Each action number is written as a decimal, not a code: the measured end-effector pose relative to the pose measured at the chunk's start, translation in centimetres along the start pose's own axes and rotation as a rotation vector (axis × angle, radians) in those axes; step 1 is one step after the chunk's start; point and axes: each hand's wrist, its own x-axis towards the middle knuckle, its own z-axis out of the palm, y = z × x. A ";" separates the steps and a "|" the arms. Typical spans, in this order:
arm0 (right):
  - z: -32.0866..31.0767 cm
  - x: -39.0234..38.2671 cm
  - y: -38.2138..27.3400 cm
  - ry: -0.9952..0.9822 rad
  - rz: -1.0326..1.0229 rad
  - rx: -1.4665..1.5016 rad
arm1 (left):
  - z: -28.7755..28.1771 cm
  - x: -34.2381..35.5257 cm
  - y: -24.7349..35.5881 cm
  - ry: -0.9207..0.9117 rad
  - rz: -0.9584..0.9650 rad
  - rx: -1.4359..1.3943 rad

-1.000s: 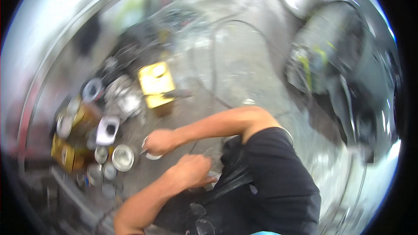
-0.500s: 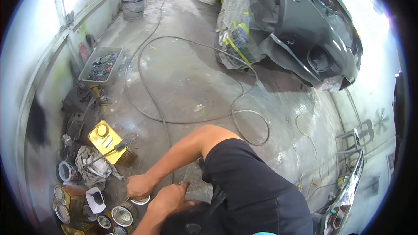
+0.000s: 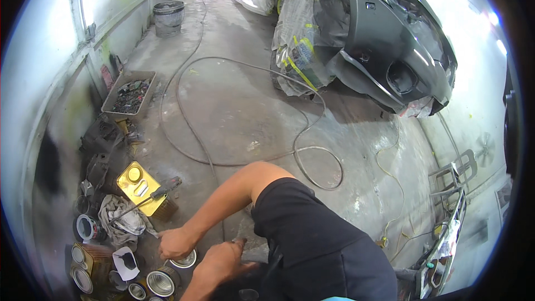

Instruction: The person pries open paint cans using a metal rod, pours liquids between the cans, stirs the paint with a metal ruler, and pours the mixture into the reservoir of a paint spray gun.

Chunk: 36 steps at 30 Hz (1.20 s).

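My right hand (image 3: 175,244) reaches across to the lower left, fingers curled at an open round tin (image 3: 184,258); what it holds is unclear. My left hand (image 3: 222,263) is closed just right of that tin; what it grips is hidden. Nearby stand a metal can (image 3: 160,283), a white plastic container (image 3: 126,263), rectangular tins (image 3: 89,267) and a tub (image 3: 89,228). A crumpled rag (image 3: 117,223) lies beside a yellow tin (image 3: 131,184), with a long black-handled tool (image 3: 159,192) lying across them.
A masked dark car (image 3: 390,50) stands upper right. A looped hose (image 3: 195,132) and thin cord (image 3: 379,163) lie on the floor (image 3: 245,106). A debris bin (image 3: 126,96) and bucket (image 3: 168,21) line the left wall (image 3: 53,106). Metal frames (image 3: 451,228) stand lower right.
The view has swung up from the cans to show more floor and car, then settled slightly. My hands remain beside the round tin, shifting only a little.
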 end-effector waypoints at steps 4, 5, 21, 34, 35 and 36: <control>-0.3 0.0 0.5 0.028 0.060 0.088 | -0.4 -1.2 0.9 -0.028 0.025 0.003; -0.3 0.1 0.4 0.036 0.037 0.084 | -0.5 -1.4 1.0 -0.018 0.021 0.000; 0.1 -0.1 -1.3 -0.097 -0.087 0.088 | 1.0 -2.5 -0.2 0.069 0.095 0.005; -2.5 1.2 -2.2 -0.415 -0.042 0.116 | 1.6 -3.6 -1.4 0.092 0.022 -0.087; -4.0 0.6 -2.8 -0.353 -0.053 0.105 | 2.4 -2.5 -1.7 0.124 0.076 -0.129; -4.2 -1.8 -1.8 -0.333 -0.007 0.026 | 1.5 -1.7 -1.1 0.123 0.126 -0.127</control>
